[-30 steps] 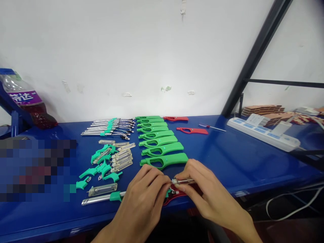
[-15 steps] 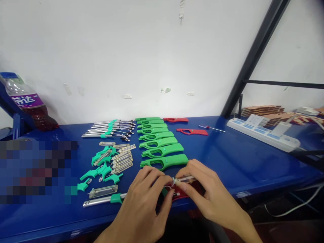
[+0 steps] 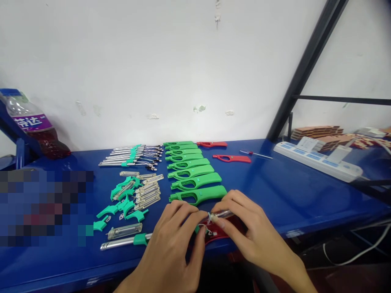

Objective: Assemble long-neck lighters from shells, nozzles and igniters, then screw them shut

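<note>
At the front edge of the table my left hand [image 3: 171, 242] is closed around the half-assembled long-nosed lighter, whose metal tube [image 3: 117, 244] with its green collar sticks out to the left. Between my fingers shows a red handle half [image 3: 226, 228], with thin white wire [image 3: 203, 225] in it. My right hand [image 3: 252, 228] pinches a clear gas tank [image 3: 225, 214] just above this handle. The left end of the tank meets my left fingertips, which hide part of the joint. Another clear gas tank [image 3: 125, 231] lies behind the metal tube.
Behind my hands lie several green handles [image 3: 198, 195], two red handles [image 3: 232, 158] and a screwdriver [image 3: 259, 155]. To the left are metal tubes with wires [image 3: 117, 158], clear tanks [image 3: 148, 193] and green triggers [image 3: 106, 210]. A power strip [image 3: 317, 162] and a bottle [image 3: 36, 122] flank them.
My left thumb has shifted slightly left, and more of the red handle and wire shows. My right hand has moved very little, still pinching the clear gas tank.
</note>
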{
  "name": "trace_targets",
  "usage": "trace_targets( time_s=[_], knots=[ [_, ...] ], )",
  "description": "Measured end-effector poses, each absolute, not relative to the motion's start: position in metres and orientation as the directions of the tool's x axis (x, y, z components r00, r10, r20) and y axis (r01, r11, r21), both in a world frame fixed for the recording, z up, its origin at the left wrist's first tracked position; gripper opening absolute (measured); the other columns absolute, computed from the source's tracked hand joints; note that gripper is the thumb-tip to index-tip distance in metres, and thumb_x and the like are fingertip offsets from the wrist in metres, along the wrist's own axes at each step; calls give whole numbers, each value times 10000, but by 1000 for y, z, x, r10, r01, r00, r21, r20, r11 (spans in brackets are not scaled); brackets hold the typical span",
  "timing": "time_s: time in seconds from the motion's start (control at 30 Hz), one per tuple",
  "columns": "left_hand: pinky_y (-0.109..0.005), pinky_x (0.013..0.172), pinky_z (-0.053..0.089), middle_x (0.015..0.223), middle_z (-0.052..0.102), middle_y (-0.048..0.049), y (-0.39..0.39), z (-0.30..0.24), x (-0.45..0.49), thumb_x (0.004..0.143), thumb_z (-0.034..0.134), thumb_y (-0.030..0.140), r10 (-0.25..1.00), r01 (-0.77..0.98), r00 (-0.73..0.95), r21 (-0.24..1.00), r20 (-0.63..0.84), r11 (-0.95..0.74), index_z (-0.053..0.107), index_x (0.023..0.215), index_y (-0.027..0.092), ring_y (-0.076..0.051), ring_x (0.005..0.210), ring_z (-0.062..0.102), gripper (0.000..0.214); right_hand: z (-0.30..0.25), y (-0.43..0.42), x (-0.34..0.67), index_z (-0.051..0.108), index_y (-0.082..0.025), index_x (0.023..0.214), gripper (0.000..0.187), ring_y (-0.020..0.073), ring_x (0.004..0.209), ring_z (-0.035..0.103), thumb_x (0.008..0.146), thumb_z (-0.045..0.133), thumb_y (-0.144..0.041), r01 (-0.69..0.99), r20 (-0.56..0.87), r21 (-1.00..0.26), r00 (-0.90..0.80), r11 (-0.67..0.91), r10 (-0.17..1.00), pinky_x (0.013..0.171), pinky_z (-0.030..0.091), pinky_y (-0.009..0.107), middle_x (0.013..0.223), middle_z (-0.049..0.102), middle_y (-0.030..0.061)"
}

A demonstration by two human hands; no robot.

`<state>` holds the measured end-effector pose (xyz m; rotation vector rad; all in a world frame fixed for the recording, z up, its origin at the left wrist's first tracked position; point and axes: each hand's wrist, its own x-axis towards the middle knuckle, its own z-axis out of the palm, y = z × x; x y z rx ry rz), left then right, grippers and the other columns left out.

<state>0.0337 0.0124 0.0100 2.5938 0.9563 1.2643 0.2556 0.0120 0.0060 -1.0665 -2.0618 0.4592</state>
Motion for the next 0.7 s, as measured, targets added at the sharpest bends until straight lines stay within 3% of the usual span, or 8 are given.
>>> trace_targets(
  time_s=[0.23, 0.4, 0.7],
  knots=[
    [-421, 955, 549, 1162, 726, -125, -1, -2, 13, 985, 553, 6, 489, 620, 494, 103, 719, -778, 656, 1332, 138, -281, 1110, 625, 385, 6, 13, 256, 716, -274, 1156, 167, 219, 1003, 653, 1131, 552, -288, 589, 439, -579, -358, 564, 824, 896, 528, 384, 1077, 658, 48],
    [-381, 1066, 462, 1268, 687, -107, -10, -7, -28, 1024, 580, 29, 535, 704, 473, 65, 700, -707, 643, 1410, 164, -257, 1208, 594, 413, 5, 14, 256, 730, -280, 1136, 189, 219, 997, 656, 1136, 542, -304, 605, 425, -571, -360, 555, 830, 879, 528, 380, 1083, 664, 48],
    [-351, 1021, 506, 1227, 685, -61, -5, -14, -41, 1073, 607, 94, 621, 708, 499, 129, 604, -694, 665, 1366, 238, -225, 1173, 597, 331, 3, 13, 257, 739, -299, 1149, 213, 212, 1009, 663, 1142, 527, -318, 624, 417, -554, -365, 551, 833, 887, 531, 370, 1092, 676, 37]
  ],
)
